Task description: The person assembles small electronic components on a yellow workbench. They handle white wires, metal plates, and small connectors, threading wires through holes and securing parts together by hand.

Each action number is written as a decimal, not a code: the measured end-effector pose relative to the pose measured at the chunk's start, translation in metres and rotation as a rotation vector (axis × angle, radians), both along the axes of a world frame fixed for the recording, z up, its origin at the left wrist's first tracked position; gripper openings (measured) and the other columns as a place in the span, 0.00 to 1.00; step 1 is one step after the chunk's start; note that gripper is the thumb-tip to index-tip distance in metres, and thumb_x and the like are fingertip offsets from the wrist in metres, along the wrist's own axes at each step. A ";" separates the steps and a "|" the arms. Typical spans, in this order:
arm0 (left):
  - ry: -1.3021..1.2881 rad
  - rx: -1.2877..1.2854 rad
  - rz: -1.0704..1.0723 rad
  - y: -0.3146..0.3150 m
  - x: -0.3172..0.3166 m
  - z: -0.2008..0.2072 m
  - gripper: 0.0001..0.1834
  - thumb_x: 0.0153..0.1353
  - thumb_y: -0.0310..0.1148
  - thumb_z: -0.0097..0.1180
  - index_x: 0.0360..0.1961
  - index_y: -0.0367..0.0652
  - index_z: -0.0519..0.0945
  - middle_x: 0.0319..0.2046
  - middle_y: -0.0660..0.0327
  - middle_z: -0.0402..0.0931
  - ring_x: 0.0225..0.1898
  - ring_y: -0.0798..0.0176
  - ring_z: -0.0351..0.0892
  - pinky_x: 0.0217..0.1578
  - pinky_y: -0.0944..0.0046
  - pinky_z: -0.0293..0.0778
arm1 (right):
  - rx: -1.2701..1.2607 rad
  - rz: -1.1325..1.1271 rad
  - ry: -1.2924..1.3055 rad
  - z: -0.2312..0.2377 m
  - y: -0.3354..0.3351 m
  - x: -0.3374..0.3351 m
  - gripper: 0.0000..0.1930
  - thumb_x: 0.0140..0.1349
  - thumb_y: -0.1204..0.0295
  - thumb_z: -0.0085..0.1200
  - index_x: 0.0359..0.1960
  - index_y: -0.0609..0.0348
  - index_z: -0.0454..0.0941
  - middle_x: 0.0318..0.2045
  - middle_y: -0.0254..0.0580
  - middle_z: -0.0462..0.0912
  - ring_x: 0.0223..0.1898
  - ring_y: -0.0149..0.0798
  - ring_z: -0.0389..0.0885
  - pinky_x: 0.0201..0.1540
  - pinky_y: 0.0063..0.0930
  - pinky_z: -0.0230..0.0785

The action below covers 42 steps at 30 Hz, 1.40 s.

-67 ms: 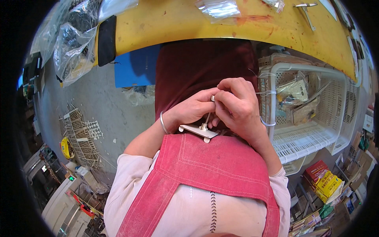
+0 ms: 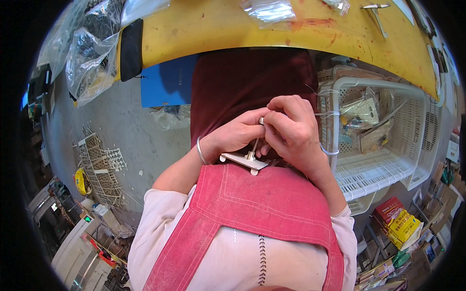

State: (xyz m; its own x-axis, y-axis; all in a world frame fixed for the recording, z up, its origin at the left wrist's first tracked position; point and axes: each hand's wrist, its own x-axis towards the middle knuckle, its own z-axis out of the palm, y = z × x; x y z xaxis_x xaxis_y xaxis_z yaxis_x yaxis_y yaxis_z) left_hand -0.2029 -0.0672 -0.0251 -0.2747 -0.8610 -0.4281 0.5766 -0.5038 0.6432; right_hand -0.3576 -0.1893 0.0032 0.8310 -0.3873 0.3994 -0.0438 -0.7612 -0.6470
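Close in front of my red apron, both my hands meet over a small cream-coloured flat plate with a thin rod (image 2: pixel 244 160). The plate has rounded tabs at its ends, and its rod rises from a round hub into my fingers. My left hand (image 2: pixel 238 131) is closed at the upper part of the rod, with a bracelet on its wrist. My right hand (image 2: pixel 292 126) presses its bent fingers together against the left fingertips. What the right fingers pinch is hidden. A small shiny round bit (image 2: pixel 261 120) shows between the hands; I cannot tell whether it is a ring.
Beyond my lap is a yellow table (image 2: pixel 204 29) with a black phone (image 2: pixel 131 50), clear bags (image 2: pixel 269 10) and a T-shaped metal tool (image 2: pixel 378 20). A white plastic basket (image 2: pixel 378 172) with bagged pieces stands at my right. Cut-out sheets (image 2: pixel 99 167) lie on the floor at left.
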 end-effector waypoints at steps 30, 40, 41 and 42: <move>0.003 -0.030 -0.007 0.001 -0.001 -0.006 0.13 0.75 0.24 0.45 0.56 0.41 0.76 0.29 0.62 0.81 0.25 0.71 0.81 0.27 0.71 0.76 | 0.006 0.020 -0.023 -0.005 -0.003 -0.001 0.11 0.48 0.80 0.67 0.35 0.61 0.85 0.43 0.47 0.84 0.42 0.47 0.82 0.45 0.39 0.72; -0.011 0.003 -0.012 0.001 -0.002 -0.003 0.12 0.77 0.25 0.46 0.58 0.41 0.74 0.31 0.62 0.80 0.26 0.72 0.81 0.27 0.71 0.76 | 0.020 0.019 -0.002 -0.005 -0.002 -0.003 0.10 0.48 0.80 0.68 0.34 0.62 0.84 0.43 0.47 0.84 0.43 0.48 0.83 0.45 0.40 0.73; -0.019 0.008 -0.014 0.001 -0.003 -0.002 0.13 0.77 0.25 0.46 0.59 0.41 0.74 0.31 0.62 0.80 0.26 0.72 0.81 0.27 0.71 0.76 | 0.024 0.020 0.000 -0.004 -0.002 -0.003 0.10 0.49 0.80 0.68 0.34 0.62 0.84 0.43 0.47 0.84 0.43 0.48 0.83 0.45 0.40 0.73; -0.028 0.013 -0.015 0.001 -0.003 -0.001 0.13 0.77 0.25 0.46 0.59 0.41 0.73 0.32 0.62 0.80 0.27 0.72 0.81 0.28 0.71 0.77 | 0.029 0.019 -0.001 -0.004 -0.002 -0.003 0.10 0.49 0.81 0.68 0.34 0.62 0.84 0.42 0.47 0.84 0.42 0.48 0.83 0.45 0.40 0.73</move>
